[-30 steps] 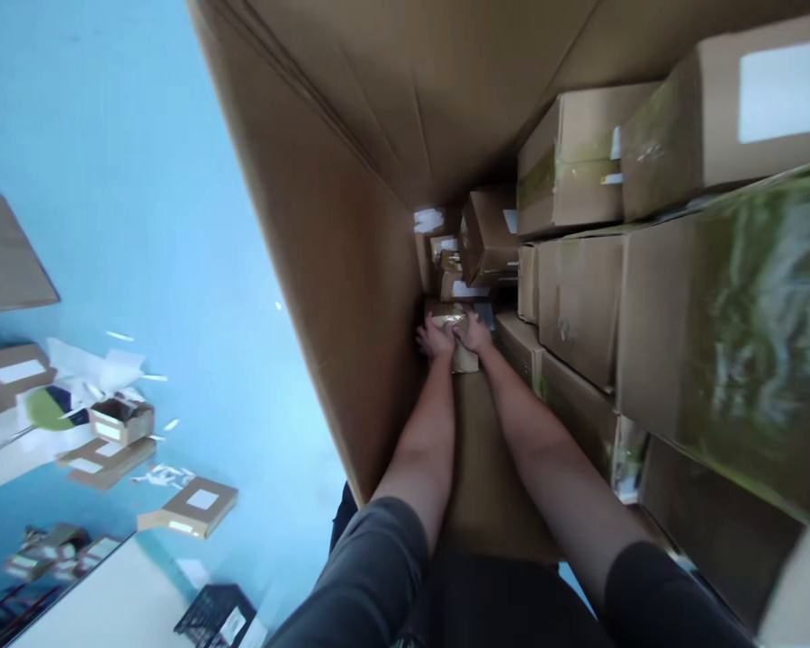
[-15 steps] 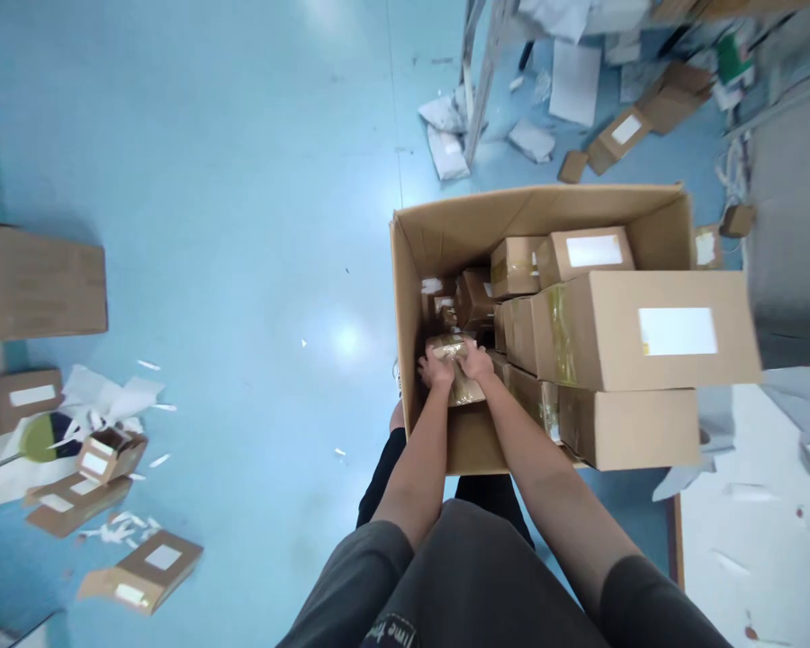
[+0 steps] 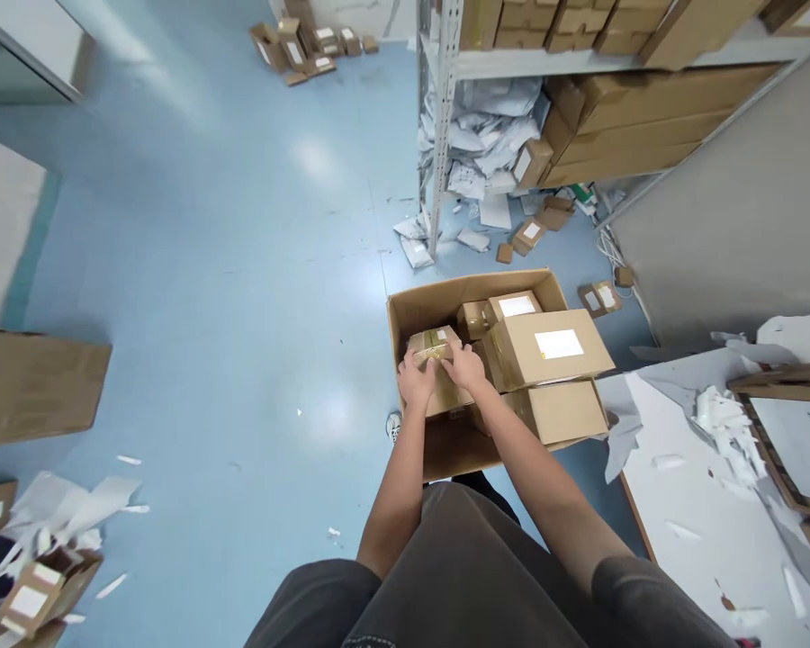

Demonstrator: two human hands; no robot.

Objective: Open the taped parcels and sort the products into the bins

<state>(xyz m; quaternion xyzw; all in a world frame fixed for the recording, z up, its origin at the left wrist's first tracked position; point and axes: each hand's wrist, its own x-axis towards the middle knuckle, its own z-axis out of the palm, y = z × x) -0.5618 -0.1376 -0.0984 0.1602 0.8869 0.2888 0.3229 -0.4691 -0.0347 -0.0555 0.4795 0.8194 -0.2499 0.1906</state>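
Observation:
A small taped cardboard box (image 3: 444,389) is between my two hands, at the left side inside a large open carton (image 3: 438,463). My left hand (image 3: 417,378) grips its left side, with the fingers curled over the edge. On the opposite side, my right hand (image 3: 465,367) holds the same box by its upper right part. To the right, a large labelled box (image 3: 546,346) and a plain box (image 3: 567,410) rest on top of the carton's contents and stick out past its right wall. Two smaller boxes (image 3: 513,305) sit behind them.
A metal shelf (image 3: 438,135) with cardboard boxes and white bags stands beyond the carton. Scraps and small boxes (image 3: 530,232) lie beneath it. At the right is a white table (image 3: 675,486) with paper. A large brown box (image 3: 37,387) stands at the left.
The small taped box has come up from deep in the carton to near its rim, held by both hands. My view has tilted up, showing more of the shelf.

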